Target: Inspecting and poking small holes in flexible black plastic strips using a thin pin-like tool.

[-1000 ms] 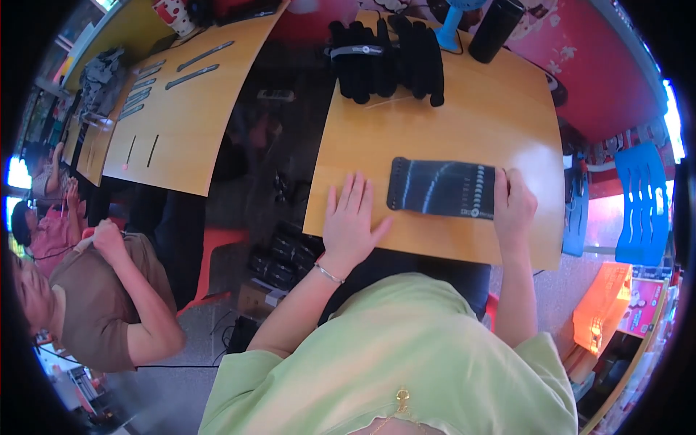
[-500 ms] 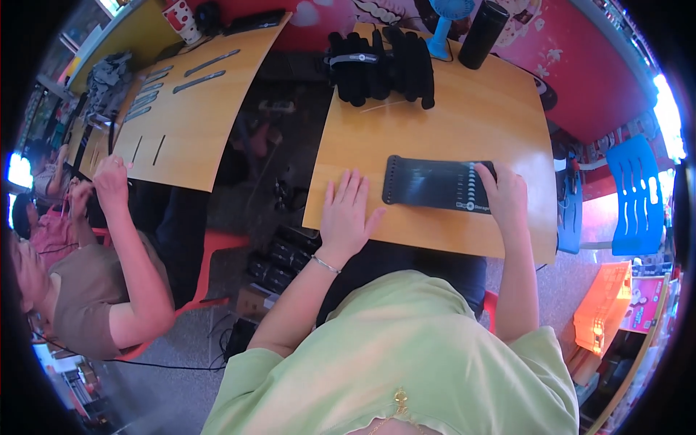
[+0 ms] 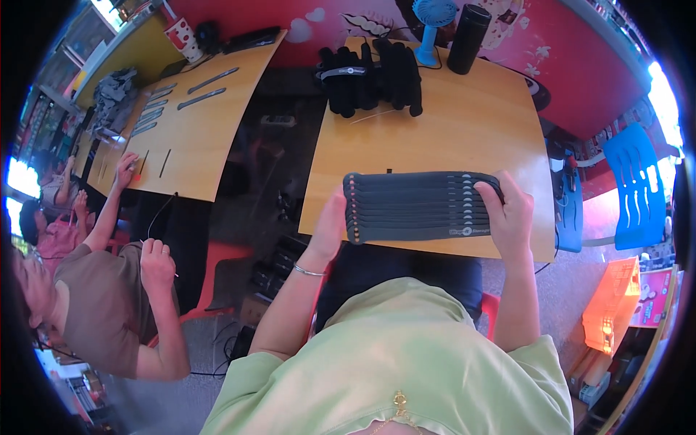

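Both hands grip 1 fanned stack of dark straps (image 3: 420, 206), approx 9: left hand (image 3: 332, 221) on left end, right hand (image 3: 511, 216) on right, at near desk (image 3: 464, 123) edge. 1 black bundle (image 3: 373, 76) far.

Bare tabletop (image 3: 471, 130) lies between held stack (image 3: 420, 206) and black bundle (image 3: 373, 76).

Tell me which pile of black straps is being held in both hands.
The flat stack of black straps at the table's near edge, between the left hand and right hand; the other bundle lies untouched at the far edge.
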The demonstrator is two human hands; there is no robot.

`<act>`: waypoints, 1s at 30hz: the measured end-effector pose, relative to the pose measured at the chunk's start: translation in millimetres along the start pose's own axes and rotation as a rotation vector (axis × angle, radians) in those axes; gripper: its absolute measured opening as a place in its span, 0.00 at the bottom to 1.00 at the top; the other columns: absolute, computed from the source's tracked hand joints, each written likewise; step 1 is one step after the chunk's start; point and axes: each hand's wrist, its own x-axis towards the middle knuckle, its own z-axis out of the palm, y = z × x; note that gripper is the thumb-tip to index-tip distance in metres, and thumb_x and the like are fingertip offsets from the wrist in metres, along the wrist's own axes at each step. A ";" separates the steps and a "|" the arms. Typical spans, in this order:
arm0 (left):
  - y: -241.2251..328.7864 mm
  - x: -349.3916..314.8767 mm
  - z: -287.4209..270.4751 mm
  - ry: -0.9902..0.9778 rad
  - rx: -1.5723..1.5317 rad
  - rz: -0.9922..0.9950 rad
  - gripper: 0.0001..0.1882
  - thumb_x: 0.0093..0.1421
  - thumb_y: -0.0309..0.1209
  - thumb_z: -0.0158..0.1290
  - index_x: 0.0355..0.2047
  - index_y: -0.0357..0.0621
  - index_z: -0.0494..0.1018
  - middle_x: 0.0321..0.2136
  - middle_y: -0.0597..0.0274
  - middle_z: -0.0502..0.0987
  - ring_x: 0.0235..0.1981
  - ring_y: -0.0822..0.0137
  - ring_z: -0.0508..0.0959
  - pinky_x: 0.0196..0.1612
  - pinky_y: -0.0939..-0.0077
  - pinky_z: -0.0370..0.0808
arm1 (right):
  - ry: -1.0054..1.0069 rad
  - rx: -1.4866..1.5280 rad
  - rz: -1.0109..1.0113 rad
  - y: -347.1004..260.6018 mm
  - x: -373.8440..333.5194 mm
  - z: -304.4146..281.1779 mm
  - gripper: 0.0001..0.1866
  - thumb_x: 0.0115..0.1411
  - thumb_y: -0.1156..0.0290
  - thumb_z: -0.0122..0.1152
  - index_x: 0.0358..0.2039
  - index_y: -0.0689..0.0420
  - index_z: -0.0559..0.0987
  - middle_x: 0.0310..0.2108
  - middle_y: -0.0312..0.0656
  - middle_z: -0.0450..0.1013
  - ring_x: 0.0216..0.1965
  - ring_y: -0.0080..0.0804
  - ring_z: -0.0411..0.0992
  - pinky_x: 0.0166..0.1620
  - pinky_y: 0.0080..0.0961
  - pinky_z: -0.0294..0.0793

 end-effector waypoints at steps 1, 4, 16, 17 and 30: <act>3.1 -1.2 3.6 0.000 0.005 0.005 0.29 0.67 0.49 0.29 0.54 0.37 0.61 0.46 0.62 0.72 0.49 0.71 0.69 0.55 0.74 0.61 | 0.003 0.005 -0.004 4.0 1.9 0.7 0.14 0.56 0.65 0.61 0.23 0.61 0.69 0.14 0.47 0.62 0.14 0.37 0.59 0.21 0.24 0.62; 13.3 -5.1 17.3 0.054 0.000 -0.075 0.25 0.67 0.45 0.35 0.53 0.36 0.63 0.44 0.63 0.72 0.46 0.73 0.71 0.52 0.76 0.65 | -0.014 0.004 0.031 23.8 5.6 0.1 0.15 0.58 0.65 0.57 0.23 0.62 0.68 0.14 0.46 0.59 0.15 0.34 0.55 0.21 0.24 0.60; -10.8 59.9 95.3 -0.028 0.137 -0.148 0.19 0.65 0.44 0.40 0.35 0.39 0.69 0.19 0.69 0.71 0.14 0.79 0.69 0.15 0.87 0.64 | 0.144 0.865 0.795 121.8 16.6 -1.8 0.19 0.63 0.61 0.49 0.25 0.66 0.72 0.19 0.34 0.67 0.23 0.19 0.63 0.28 0.18 0.63; -15.5 74.3 103.6 -0.030 0.157 -0.150 0.19 0.65 0.45 0.41 0.33 0.40 0.69 0.16 0.70 0.69 0.09 0.79 0.66 0.10 0.87 0.60 | 0.197 0.817 0.795 142.4 23.5 -0.7 0.19 0.63 0.61 0.49 0.26 0.67 0.73 0.20 0.35 0.69 0.24 0.19 0.65 0.29 0.18 0.64; -94.4 248.1 192.7 -0.215 0.326 -0.245 0.14 0.63 0.34 0.45 0.45 0.39 0.63 0.28 0.66 0.72 0.27 0.79 0.71 0.25 0.84 0.69 | 0.178 -0.082 0.407 326.0 123.3 -53.7 0.16 0.57 0.59 0.55 0.33 0.61 0.77 0.23 0.48 0.73 0.26 0.35 0.72 0.32 0.26 0.68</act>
